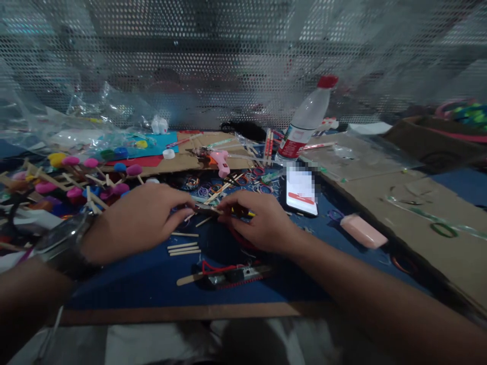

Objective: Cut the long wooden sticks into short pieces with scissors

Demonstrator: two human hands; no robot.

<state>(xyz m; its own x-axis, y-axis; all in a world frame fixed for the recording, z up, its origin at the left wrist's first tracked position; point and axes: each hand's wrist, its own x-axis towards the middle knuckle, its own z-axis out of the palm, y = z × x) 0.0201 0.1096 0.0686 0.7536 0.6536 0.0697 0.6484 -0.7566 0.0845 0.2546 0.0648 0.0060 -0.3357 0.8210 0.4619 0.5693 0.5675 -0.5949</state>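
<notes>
My left hand (139,220), with a watch (64,238) on its wrist, pinches one end of a thin greyish strip (207,208). At the strip's other end, my right hand (262,220) has thumb and fingers closed on it. Blur hides what kind of strip it is. Just below the hands lie several short wooden sticks (184,249), side by side on the blue table top (152,289). Nearer the front edge are a flat craft stick (189,279) and what looks like a cutter knife (238,275), with red cord beside it.
A pink glue gun (219,162) lies on cardboard (243,142) at the back. Behind the phone (300,192) stands a red-capped bottle (308,119). Colourful pompoms on sticks (87,185) crowd the left. A pale pink block (364,230) lies right of my hand.
</notes>
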